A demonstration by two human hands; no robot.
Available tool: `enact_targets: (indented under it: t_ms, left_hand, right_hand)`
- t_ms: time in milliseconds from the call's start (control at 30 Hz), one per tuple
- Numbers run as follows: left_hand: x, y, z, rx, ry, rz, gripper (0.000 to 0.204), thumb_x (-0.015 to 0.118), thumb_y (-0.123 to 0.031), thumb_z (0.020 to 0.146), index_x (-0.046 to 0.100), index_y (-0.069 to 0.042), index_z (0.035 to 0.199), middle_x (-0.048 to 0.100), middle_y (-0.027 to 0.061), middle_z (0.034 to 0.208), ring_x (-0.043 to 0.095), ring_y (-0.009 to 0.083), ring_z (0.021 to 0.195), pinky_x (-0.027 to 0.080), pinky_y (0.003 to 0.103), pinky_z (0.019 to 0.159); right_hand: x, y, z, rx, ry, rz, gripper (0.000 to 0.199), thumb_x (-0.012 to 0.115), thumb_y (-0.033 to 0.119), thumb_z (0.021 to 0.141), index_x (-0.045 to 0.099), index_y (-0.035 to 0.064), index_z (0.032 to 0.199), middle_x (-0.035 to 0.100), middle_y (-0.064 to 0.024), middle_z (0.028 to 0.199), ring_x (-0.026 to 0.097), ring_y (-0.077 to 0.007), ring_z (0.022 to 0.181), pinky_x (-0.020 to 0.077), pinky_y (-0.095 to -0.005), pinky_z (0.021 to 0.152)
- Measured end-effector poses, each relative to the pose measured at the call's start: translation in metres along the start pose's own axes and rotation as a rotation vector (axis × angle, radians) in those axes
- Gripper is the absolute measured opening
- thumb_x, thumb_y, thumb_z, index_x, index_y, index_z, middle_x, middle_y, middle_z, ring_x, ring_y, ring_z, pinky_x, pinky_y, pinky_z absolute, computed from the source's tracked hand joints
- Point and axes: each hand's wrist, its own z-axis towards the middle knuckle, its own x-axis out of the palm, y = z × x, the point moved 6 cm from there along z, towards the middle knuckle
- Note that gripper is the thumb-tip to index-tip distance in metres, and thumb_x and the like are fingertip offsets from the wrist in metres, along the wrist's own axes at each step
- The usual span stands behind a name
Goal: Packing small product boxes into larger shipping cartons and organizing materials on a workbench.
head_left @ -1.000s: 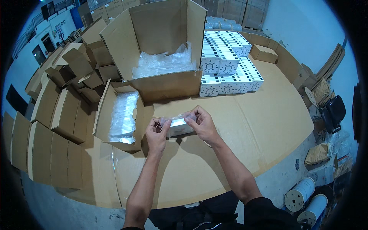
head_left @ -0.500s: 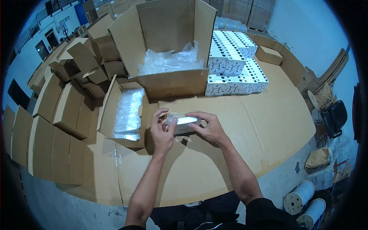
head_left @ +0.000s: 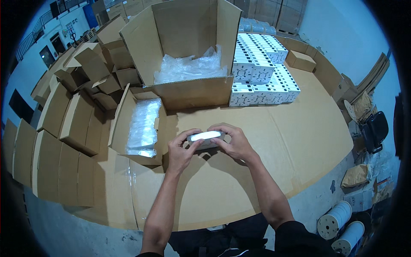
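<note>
Both of my hands grip a small flat white device (head_left: 206, 135) with rounded ends, held just above the cardboard-covered table. My left hand (head_left: 180, 150) pinches its left end between thumb and fingers, while my right hand (head_left: 235, 144) closes on the right end. Its pale upper edge catches the light; the lower part is in shade. Left of my hands, a narrow open carton (head_left: 160, 143) holds a row of items in clear plastic (head_left: 143, 126). Beyond my hands stands a large open carton (head_left: 192, 95) with clear plastic bags (head_left: 190, 69) inside.
White printed boxes (head_left: 265, 93) are stacked at the back right, near a small brown box (head_left: 300, 61). Several brown cartons (head_left: 58, 167) crowd the left side. Cable spools (head_left: 334, 220) and a dark chair (head_left: 373, 132) stand off the table's right side.
My left fingers have closed onto the device's left end, where they were spread before. The clear plastic film seen over the device is no longer visible there.
</note>
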Motion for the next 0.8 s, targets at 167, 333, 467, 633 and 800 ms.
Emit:
enact_targets:
  t_ms: [167,333,467,633,800]
  left_hand:
    - [0.002,0.007,0.001,0.044,0.021,0.048,0.031,0.078,-0.007,0.09,0.071,-0.002,0.119,0.071,0.0011,0.096,0.062,0.0058,0.075,0.05,0.021,0.062]
    - [0.0,0.006,-0.003,-0.081,0.044,0.027,0.031,0.076,-0.008,0.091,0.071,-0.003,0.121,0.073,0.0042,0.1,0.065,0.0103,0.089,0.054,0.025,0.079]
    - [-0.003,-0.019,-0.028,-0.051,-0.002,0.148,0.056,0.077,-0.011,0.09,0.055,-0.001,0.141,0.065,0.0181,0.13,0.064,0.0239,0.117,0.051,0.036,0.1]
    - [-0.031,-0.029,-0.121,0.023,0.127,0.758,0.073,0.073,-0.027,0.092,0.041,-0.003,0.152,0.045,0.0228,0.152,0.044,0.0398,0.14,0.036,0.048,0.116]
    - [-0.048,-0.058,-0.182,-0.105,0.244,1.008,0.066,0.068,-0.035,0.092,0.048,-0.005,0.148,0.046,0.016,0.154,0.036,0.0397,0.145,0.029,0.054,0.118]
  right_hand:
    - [-0.004,0.026,-0.004,-0.322,-0.021,-0.391,0.034,0.07,0.004,0.086,0.069,0.0046,0.12,0.068,-0.0146,0.115,0.063,-0.0341,0.106,0.0512,-0.0435,0.095]
    - [0.01,0.049,-0.001,-0.315,0.072,-0.57,0.028,0.066,0.003,0.088,0.067,0.0029,0.115,0.068,-0.0175,0.108,0.062,-0.0366,0.099,0.0507,-0.0469,0.09]
    - [0.001,0.049,0.013,-0.246,0.18,-0.669,0.027,0.066,0.002,0.087,0.065,0.0019,0.114,0.069,-0.0213,0.103,0.064,-0.0391,0.101,0.0514,-0.0476,0.09]
    - [0.005,0.085,0.03,-0.329,-0.005,-0.451,0.029,0.068,0.001,0.089,0.063,-0.0008,0.117,0.07,-0.0224,0.102,0.069,-0.0385,0.095,0.0555,-0.043,0.087]
    - [0.058,0.092,0.039,-0.345,-0.048,0.097,0.028,0.067,0.003,0.094,0.06,-0.0026,0.12,0.072,-0.0216,0.103,0.074,-0.0289,0.096,0.0606,-0.0381,0.084]
